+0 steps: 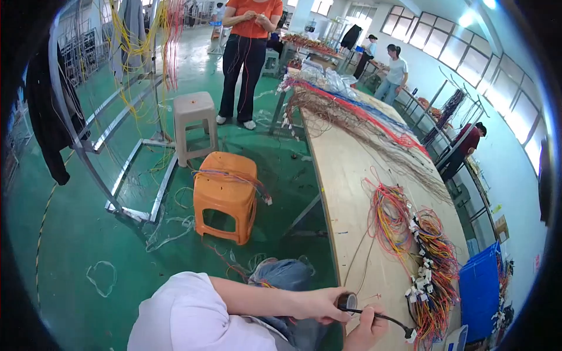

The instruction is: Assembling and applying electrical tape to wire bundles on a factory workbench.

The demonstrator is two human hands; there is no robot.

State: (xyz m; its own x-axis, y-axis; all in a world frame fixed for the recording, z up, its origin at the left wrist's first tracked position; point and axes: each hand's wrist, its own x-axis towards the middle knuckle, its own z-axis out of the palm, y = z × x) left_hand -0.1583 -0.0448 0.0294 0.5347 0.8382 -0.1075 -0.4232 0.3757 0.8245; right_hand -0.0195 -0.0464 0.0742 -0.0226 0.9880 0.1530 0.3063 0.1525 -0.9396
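My left hand (325,304) is closed round a roll of black tape (349,300) at the near edge of the wooden table (328,169). My right hand (369,329) pinches a black cable (391,319), which runs from beside the roll out to the right. A small white connector (412,336) sits at the cable's far end. Thin dark wires (364,257) reach from the table toward my left hand. Just right of my hands lies a big bundle of coloured wires (436,257) with many white connectors.
An orange stool (225,196) carrying some wires and a grey stool (194,117) stand left of the table. Metal racks (88,134) hold hanging wires. Long red and brown wires (357,117) cover the far tabletop. A person in orange (252,23) stands ahead. A blue bin (479,292) is at right.
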